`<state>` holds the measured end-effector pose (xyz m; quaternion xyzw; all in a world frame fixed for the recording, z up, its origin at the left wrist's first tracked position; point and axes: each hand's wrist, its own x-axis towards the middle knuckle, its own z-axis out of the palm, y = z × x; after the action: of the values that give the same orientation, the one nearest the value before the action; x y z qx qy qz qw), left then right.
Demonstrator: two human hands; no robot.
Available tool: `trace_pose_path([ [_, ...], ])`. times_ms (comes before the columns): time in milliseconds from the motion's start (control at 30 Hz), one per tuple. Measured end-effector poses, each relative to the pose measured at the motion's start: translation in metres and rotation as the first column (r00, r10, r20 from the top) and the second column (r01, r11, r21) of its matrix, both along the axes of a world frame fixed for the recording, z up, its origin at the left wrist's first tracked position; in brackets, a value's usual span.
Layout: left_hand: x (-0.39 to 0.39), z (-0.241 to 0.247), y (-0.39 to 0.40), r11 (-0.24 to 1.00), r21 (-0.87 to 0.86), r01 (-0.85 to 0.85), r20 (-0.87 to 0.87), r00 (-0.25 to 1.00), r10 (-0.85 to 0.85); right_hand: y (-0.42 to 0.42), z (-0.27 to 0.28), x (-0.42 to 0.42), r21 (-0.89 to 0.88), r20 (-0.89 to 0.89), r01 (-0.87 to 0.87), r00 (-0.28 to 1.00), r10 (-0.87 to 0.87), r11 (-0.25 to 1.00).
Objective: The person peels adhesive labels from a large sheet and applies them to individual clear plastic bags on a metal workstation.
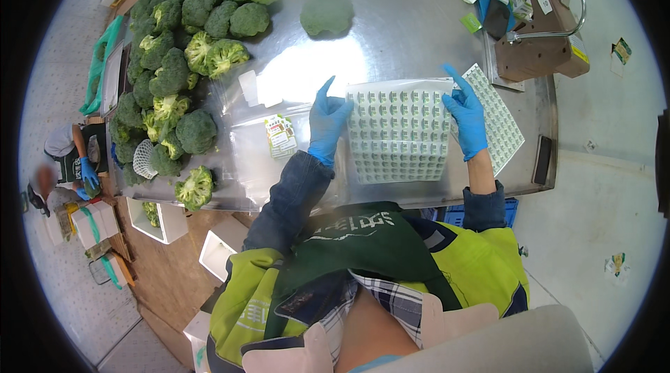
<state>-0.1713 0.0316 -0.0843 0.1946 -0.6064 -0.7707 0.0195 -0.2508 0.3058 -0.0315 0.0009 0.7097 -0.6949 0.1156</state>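
A sheet of small printed stickers hangs upright before me over the steel table, its lower part curving away. My left hand, in a blue glove, pinches its left edge with the index finger pointing up. On the opposite edge, my gloved right hand grips near the top corner, fingers spread. Partly behind the right hand, a second sticker sheet lies slanted on the table. Left of my left hand lie printed label cards on clear plastic film.
Broccoli heads pile up at left; one broccoli head sits apart at the back. A brown machine stands at right, near a black flat device. White foam boxes flank the near edge. A gloved co-worker is far left.
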Motion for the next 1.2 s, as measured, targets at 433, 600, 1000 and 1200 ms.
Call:
trace_pose_path([
  [433, 0.023, 0.039, -0.017, 0.999, 0.013, 0.048, 0.027, 0.998, -0.048, -0.005, 0.02, 0.009, 0.135, -0.054, -0.244, 0.966, 0.253, 0.96],
  [600, 0.056, 0.041, -0.023, 0.992, -0.128, -0.012, 0.029, 0.999, 0.016, -0.001, 0.024, 0.009, 0.443, -0.321, -0.164, 0.889, 0.326, 0.882],
  [1000, 0.043, 0.053, -0.046, 0.777, -0.588, 0.224, 0.021, 0.965, -0.262, -0.043, 0.012, 0.008, 0.206, -0.047, -0.25, 0.963, 0.265, 0.946],
  [1200, 0.049, 0.058, -0.031, 0.748, -0.65, 0.13, -0.083, 0.967, -0.241, -0.033, -0.018, -0.014, 0.208, 0.109, -0.207, 0.976, 0.188, 0.956],
])
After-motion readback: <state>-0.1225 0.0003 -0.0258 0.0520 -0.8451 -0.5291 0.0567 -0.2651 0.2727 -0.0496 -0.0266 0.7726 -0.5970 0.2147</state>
